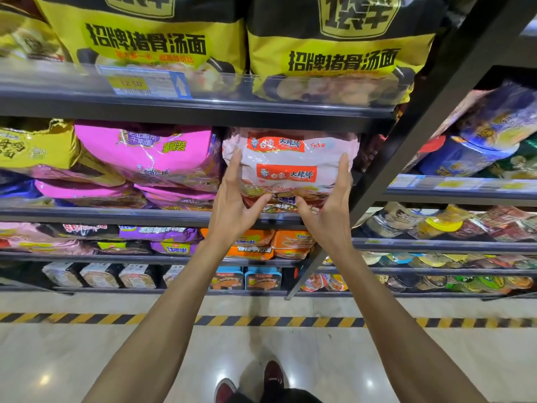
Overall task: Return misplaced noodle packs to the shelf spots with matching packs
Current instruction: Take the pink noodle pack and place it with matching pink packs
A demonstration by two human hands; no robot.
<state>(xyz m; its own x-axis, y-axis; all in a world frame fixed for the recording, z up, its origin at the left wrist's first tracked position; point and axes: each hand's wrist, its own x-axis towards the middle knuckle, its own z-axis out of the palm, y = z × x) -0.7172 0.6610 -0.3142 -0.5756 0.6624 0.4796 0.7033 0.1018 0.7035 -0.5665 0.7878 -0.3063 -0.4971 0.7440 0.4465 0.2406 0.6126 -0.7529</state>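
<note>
A pale pink noodle multipack with red-orange labels (290, 162) sits at the right end of the middle shelf (116, 213), on top of another pack of the same kind. My left hand (235, 199) holds its left side, fingers straight up along the edge and thumb under the bottom. My right hand (331, 205) holds the right side the same way. Bright pink packs (145, 152) lie stacked just to the left of it.
Large yellow-and-black packs (151, 39) fill the shelf above. Yellow packs (32, 146) lie at the far left of the middle shelf. Orange and purple packs (261, 242) sit one shelf below. A dark upright post (386, 170) borders the bay; cup noodles (465, 222) stand beyond it.
</note>
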